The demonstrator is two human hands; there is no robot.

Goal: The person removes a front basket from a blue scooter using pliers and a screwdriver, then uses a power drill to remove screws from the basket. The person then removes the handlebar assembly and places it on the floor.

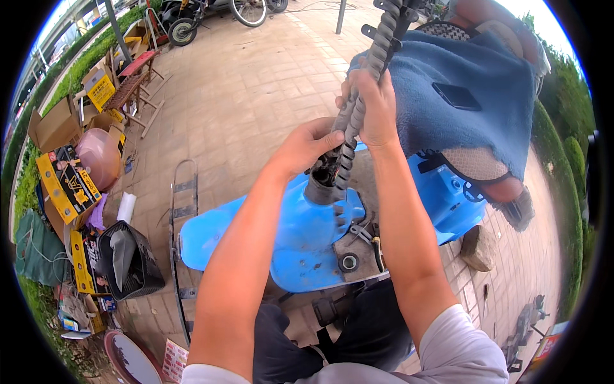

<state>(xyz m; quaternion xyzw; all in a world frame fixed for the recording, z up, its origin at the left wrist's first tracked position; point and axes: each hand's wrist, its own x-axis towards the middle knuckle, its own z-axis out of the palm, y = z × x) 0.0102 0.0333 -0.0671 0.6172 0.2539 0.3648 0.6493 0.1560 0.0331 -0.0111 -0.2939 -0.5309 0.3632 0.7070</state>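
Note:
A dark grey spiral-ribbed tube [385, 35] slants from the top of the view down to a round collar [319, 189] on a blue scooter body [214, 227]. Dark parts, possibly wiring, show inside the collar's opening. My right hand [376, 109] wraps round the tube at mid-height. Lower down, just above the collar, my left hand [307, 146] is closed on it with the thumb along its side. On the scooter's footboard, between my forearms, lie a plier-like metal tool [366, 235] and a dark ring [349, 262].
A blue towel [419, 70] with a phone [455, 96] on it covers the seat at right. Beside the scooter sits a rock [478, 248]. Leftward stand a black basket [153, 272], cardboard boxes [54, 125] and a wooden bench [128, 93]. A metal frame [185, 211] lies nearer.

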